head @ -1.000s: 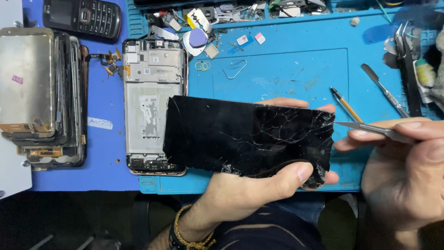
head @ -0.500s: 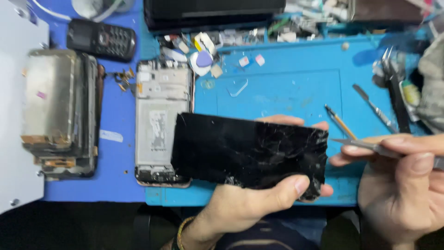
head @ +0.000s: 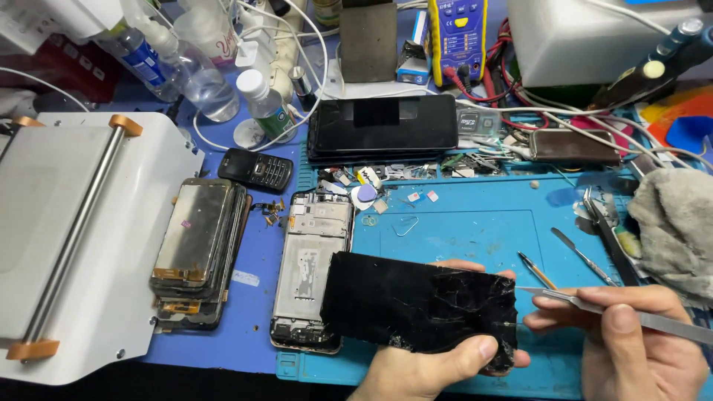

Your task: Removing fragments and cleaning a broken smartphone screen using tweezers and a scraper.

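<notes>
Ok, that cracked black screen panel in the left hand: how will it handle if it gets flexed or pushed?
The cracked black screen panel looks thin and probably brittle: cracks web its right end, so it may shed shards. The left hand pinches it by the edge, so it seems light.

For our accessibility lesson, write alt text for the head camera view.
A left hand holds a cracked black phone screen over a blue repair mat, while the right hand holds metal tweezers beside it.
</notes>
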